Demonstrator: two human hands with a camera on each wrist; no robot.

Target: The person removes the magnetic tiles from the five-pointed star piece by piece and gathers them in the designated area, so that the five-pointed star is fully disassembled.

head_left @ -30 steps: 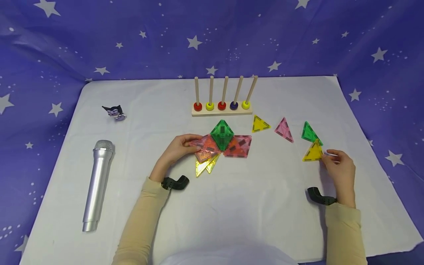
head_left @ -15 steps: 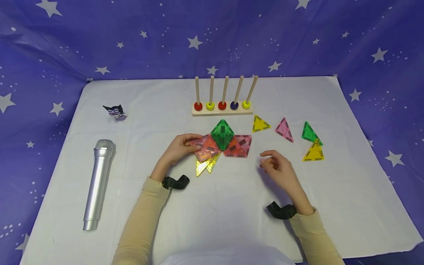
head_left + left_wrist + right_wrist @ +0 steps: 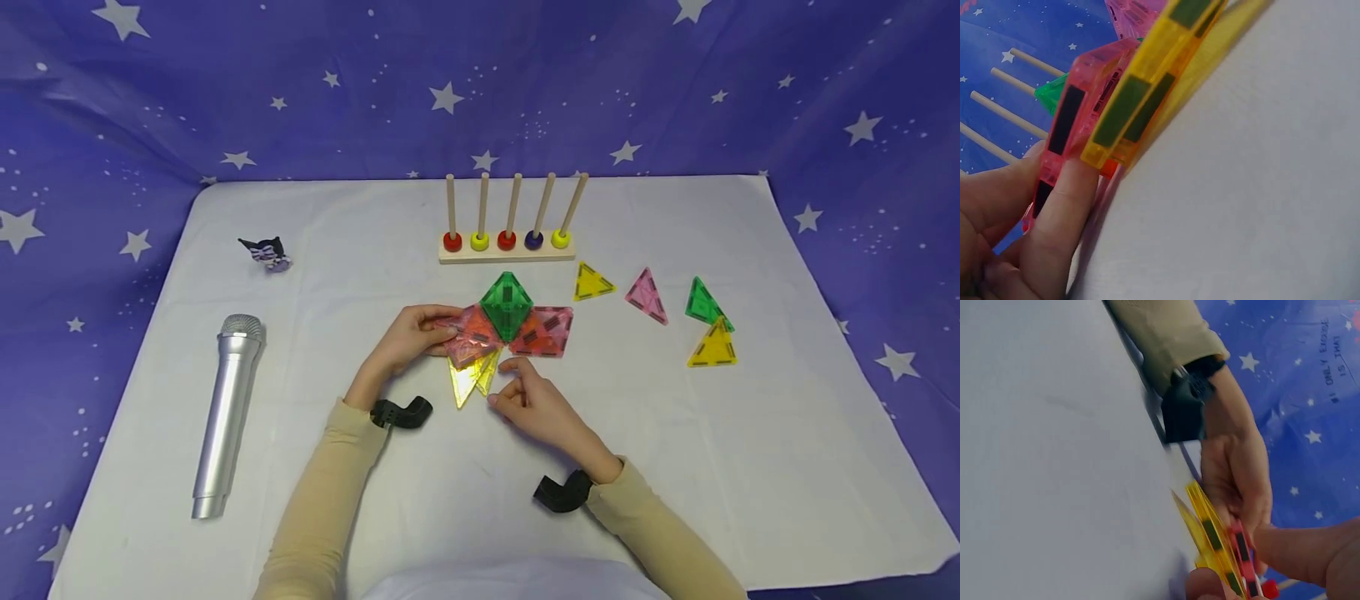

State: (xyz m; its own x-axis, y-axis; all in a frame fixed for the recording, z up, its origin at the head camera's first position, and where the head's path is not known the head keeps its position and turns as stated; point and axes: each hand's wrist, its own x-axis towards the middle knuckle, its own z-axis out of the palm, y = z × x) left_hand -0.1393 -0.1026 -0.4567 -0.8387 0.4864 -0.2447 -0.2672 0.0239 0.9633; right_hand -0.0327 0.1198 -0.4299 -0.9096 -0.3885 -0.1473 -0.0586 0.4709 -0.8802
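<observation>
In the left wrist view only the edges of the tiles show, and the left hand [image 3: 1010, 231] is cut off at the lower left of the frame. In the right wrist view the right hand [image 3: 1222, 584] is little more than a fingertip and a thumb at the bottom edge.

The tile cluster [image 3: 510, 325] lies at the middle of the head view on the desk [image 3: 675, 467]. The left hand [image 3: 405, 340] pinches its left end, thumb curled against the pink tile [image 3: 1069, 134] with the yellow tile [image 3: 1141, 103] stacked just beside it. The right hand [image 3: 528, 400] lies just below the cluster, and its fingertips pinch the lower corner of the yellow tiles [image 3: 472, 377], a narrow grip.

How many tiles the cluster holds is hard to count, since they overlap. Four loose triangles lie right of it: two yellow [image 3: 592, 282] [image 3: 712, 346], one pink [image 3: 647, 295], one green [image 3: 705, 303]. Behind the cluster stands one peg rack [image 3: 510, 247] with five pegs and five beads. At the left lie one silver microphone [image 3: 225, 412] and one small figure [image 3: 266, 252].
</observation>
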